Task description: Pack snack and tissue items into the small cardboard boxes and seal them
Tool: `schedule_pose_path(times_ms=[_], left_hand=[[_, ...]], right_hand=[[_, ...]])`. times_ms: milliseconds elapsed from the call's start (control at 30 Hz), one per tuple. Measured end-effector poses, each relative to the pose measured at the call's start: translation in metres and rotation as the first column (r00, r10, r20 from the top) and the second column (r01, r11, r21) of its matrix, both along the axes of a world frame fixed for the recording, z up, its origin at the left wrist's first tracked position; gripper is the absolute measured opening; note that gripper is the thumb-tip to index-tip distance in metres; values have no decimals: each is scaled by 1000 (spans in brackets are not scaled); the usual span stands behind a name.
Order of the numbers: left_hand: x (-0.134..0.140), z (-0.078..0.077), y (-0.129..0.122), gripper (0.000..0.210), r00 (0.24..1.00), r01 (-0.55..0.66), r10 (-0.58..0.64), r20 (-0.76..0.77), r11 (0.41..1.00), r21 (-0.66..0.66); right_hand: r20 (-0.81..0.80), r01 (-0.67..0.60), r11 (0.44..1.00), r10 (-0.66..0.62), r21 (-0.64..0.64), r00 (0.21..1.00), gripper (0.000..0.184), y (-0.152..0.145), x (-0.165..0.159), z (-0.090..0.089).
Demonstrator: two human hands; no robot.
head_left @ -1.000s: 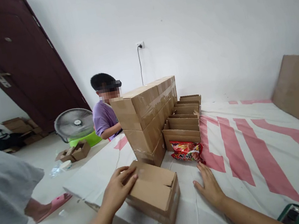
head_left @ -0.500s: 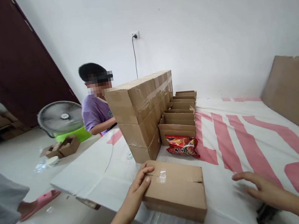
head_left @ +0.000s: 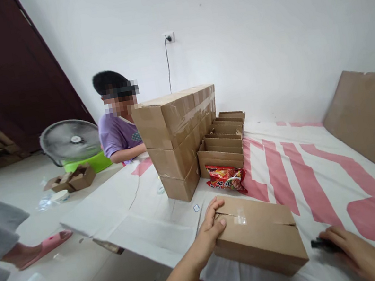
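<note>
Brown cardboard, the box (head_left: pixel 257 239) lies on the near side of the stack (head_left: pixel 166 163), close to the edge of the table (head_left: pixel 144 227) — the left hand (head_left: pixel 214 220) grasps its end nearer the stack. The right hand (head_left: pixel 341 242), farther from the stack, is curled round a dark object (head_left: pixel 323 245), too blurred to name. A shove away from the stack could tip the box over that edge. Right of the stack, a red packet (head_left: pixel 226 179) and open boxes (head_left: pixel 221 158) block sliding inward — left of it, a person (head_left: pixel 118 137).
</note>
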State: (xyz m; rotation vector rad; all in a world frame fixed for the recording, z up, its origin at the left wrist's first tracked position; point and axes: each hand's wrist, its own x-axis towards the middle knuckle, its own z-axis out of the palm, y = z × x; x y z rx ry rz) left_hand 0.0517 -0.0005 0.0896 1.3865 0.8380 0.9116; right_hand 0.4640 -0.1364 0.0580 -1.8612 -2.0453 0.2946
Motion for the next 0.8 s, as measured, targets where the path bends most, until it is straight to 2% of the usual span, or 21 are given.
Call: schedule_pose_path(times_ms=[100, 167, 200, 233, 300, 333, 367, 467, 533, 667, 800], left_hand=[[-1, -1, 3, 68, 989, 59, -36, 146, 986, -155], [0, -2, 4, 70, 976, 96, -46, 213, 968, -230], [0, -2, 3, 71, 971, 105, -46, 234, 963, -248], [1, -3, 2, 70, 968, 107, -43, 248, 961, -253], [2, -3, 1, 68, 966, 98, -33, 255, 964, -245], [3, -3, 0, 67, 967, 93, -30, 253, 967, -239], [4, -2, 0, 65, 968, 86, -26, 251, 970, -229], [6, 0, 0, 61, 969, 64, -20, 248, 983, -175], [6, 0, 1, 61, 966, 62, -22, 259, 987, -147], [6, -2, 2, 62, 951, 75, -25, 309, 986, -150], [6, -1, 2, 58, 946, 76, -30, 323, 988, -133]], right_hand=[[59, -8, 974, -5, 227, 998, 37, 22, 1, 27], [152, -84, 903, 21, 421, 988, 39, 40, -15, 55], [215, -158, 866, 60, 474, 975, 41, 49, -29, 70], [279, -236, 830, 102, 505, 955, 43, 57, -47, 85], [420, -386, 782, 177, 489, 890, 45, 71, -88, 110], [482, -432, 781, 195, 450, 854, 45, 77, -110, 119], [533, -492, 753, 224, 437, 816, 45, 83, -131, 127], [631, -614, 688, 289, 386, 720, 40, 99, -183, 137], [681, -655, 667, 295, 355, 670, 35, 110, -203, 138], [741, -699, 654, 308, 290, 596, 25, 125, -219, 135], [767, -718, 649, 318, 252, 557, 26, 128, -220, 134]])
